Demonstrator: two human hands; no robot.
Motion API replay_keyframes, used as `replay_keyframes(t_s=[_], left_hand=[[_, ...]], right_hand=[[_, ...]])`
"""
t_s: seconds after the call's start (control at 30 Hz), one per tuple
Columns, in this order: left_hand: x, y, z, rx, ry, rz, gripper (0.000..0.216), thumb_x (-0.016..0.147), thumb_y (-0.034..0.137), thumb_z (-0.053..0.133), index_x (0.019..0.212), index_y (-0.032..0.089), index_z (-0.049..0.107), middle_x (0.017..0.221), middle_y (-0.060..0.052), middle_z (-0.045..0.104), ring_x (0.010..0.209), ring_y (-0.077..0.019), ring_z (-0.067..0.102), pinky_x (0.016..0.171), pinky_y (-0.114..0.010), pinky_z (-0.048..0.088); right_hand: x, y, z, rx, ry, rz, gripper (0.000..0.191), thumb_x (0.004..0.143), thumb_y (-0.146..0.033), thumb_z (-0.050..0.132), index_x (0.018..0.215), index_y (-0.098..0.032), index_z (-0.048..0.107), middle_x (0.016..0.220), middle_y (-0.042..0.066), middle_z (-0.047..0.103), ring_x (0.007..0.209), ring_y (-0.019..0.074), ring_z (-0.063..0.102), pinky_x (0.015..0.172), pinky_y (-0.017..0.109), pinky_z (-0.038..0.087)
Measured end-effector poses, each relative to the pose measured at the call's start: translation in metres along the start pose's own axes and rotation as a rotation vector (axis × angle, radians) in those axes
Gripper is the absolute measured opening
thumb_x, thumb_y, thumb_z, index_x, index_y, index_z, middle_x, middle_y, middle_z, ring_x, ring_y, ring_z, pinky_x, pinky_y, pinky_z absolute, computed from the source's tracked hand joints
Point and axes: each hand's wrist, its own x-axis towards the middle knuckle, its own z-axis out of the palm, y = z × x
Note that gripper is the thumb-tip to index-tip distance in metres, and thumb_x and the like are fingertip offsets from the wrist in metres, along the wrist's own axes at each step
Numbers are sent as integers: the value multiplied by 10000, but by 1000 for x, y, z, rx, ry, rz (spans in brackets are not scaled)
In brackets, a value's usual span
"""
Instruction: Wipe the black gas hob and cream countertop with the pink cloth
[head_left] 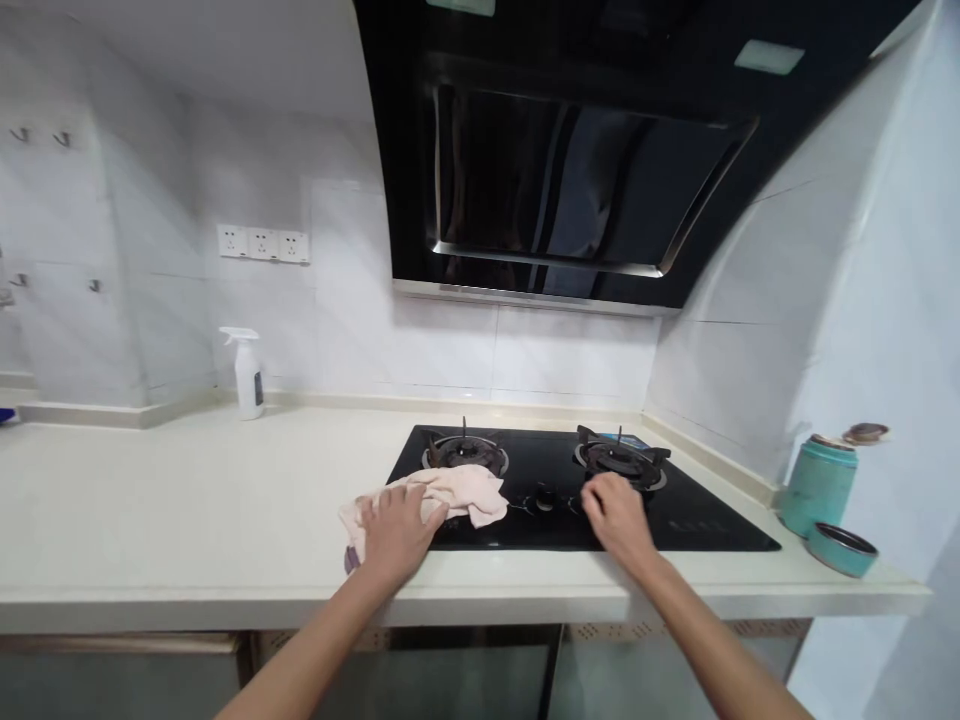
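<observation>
A pale pink cloth point(469, 490) lies bunched across the left front of the black gas cooktop point(517, 535) and over the counter beside it. My left hand point(397, 525) is on top of the cloth, fingers bent over it and thumb out to the right. Toward the right front of the cooktop is my right hand point(616, 510), its fingers curled closed. Whatever those fingers may hold is hidden. Just left of them sits a control knob point(545, 497). Behind my hands are the left burner point(466, 455) and the right burner point(621, 463), each with a dark pan support.
A white spray bottle point(249, 378) stands at the back left of the counter point(187, 500). On the right are a teal canister point(819, 485) with its lid tipped up and a small teal bowl point(841, 550) near the edge. The black range hood point(555, 190) slants overhead.
</observation>
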Motion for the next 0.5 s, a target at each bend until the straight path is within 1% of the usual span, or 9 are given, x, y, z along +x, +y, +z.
replay_keyframes(t_s=[0.03,0.1,0.17,0.23,0.27,0.33,0.37,0.43,0.5], left_hand=[[1,4,-2,-28,-47,-21,546,1000,575,432,1394,247,621,1413,-184,625,1336,-403,522,1154,-659,291],[5,18,-7,-104,-143,-94,647,976,648,427,1489,272,544,1492,-197,576,1381,-436,494,1132,-708,295],[11,38,-8,-189,-200,-140,733,948,721,413,1551,309,478,1606,-200,467,1462,-468,409,1114,-753,289],[18,61,-4,-234,-230,-115,748,921,774,405,1531,353,505,1655,-177,406,1504,-491,340,1101,-790,268],[21,73,0,-228,-238,-91,747,905,795,409,1503,366,538,1654,-170,407,1506,-508,322,1091,-809,255],[27,92,11,-172,-244,-41,760,872,815,448,1466,361,583,1615,-182,450,1479,-541,329,1068,-837,241],[29,100,17,-134,-230,-17,760,866,803,476,1459,344,594,1582,-193,479,1454,-543,354,1062,-836,250],[33,110,26,-71,-175,32,709,876,744,530,1431,313,624,1510,-203,532,1389,-512,423,1058,-802,299],[33,114,29,-35,-129,69,590,906,670,555,1344,297,684,1433,-190,580,1323,-459,481,1058,-745,350]], right_hand=[[-5,28,-3,-44,-6,77,273,1029,-253,424,958,-186,679,1077,123,655,1036,272,566,875,402,417],[-14,72,-3,-122,-31,203,261,1007,-269,448,964,-179,689,1054,141,651,1018,312,570,833,423,419],[-22,99,3,-177,-70,280,275,1010,-292,448,988,-175,695,1054,150,647,1008,335,571,812,439,418],[-28,111,12,-209,-118,297,298,1033,-324,435,1017,-186,698,1074,143,645,1017,338,569,809,445,416],[-30,114,16,-219,-141,289,306,1045,-339,428,1033,-196,698,1088,135,644,1029,334,566,813,445,415],[-33,116,22,-234,-180,263,318,1065,-355,412,1076,-215,697,1121,119,641,1057,320,561,825,438,411],[-33,117,24,-241,-195,254,322,1072,-355,402,1097,-222,694,1134,113,638,1068,312,559,831,433,410],[-33,118,25,-258,-217,253,340,1081,-350,377,1122,-228,691,1147,113,634,1078,305,558,837,430,409],[-32,120,24,-270,-233,257,358,1085,-348,354,1138,-227,687,1161,117,629,1088,305,557,840,432,412]])
